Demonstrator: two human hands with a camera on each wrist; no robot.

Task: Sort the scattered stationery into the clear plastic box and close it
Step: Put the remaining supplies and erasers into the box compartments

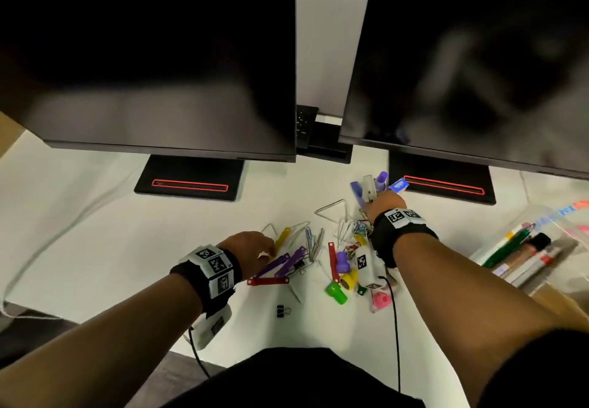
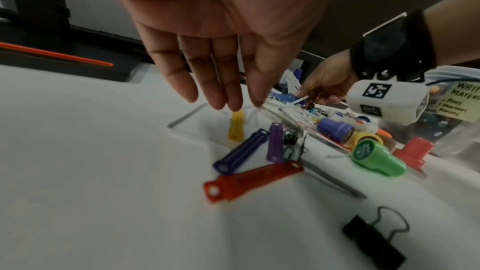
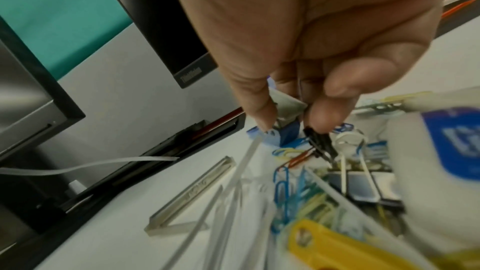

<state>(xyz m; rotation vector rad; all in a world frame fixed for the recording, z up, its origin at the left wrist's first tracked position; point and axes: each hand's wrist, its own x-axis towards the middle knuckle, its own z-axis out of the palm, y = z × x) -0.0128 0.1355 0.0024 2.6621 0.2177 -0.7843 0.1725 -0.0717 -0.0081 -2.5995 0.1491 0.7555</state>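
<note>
White desk (image 1: 95, 216) runs under two dark monitors (image 1: 153, 57), each on a black base with a red slot. Stationery lies scattered at the middle. I count three long plastic key tags by the left hand (image 1: 251, 248): two purple (image 2: 241, 152) and one red (image 2: 253, 182), plus a yellow one (image 2: 236, 127) at 12 o'clock from them, just under the fingertips. That hand hangs flat, fingers (image 2: 205, 81) straight and together, holding nothing. Four stubby stamps sit at 3 o'clock: purple, yellow, green (image 2: 376, 159) and red-pink. One black binder clip (image 1: 282, 310) lies alone at 6 o'clock, with bare desk round it.

At 1 o'clock the right hand (image 1: 382, 205) pinches something small and dark (a clip, I think; it is blurred) between thumb and fingertip, above a tangle of coloured paper clips (image 3: 291, 184) and clear strips. At 3 o'clock, at the desk's edge, the clear box (image 1: 561, 232) stands open with pens inside.
</note>
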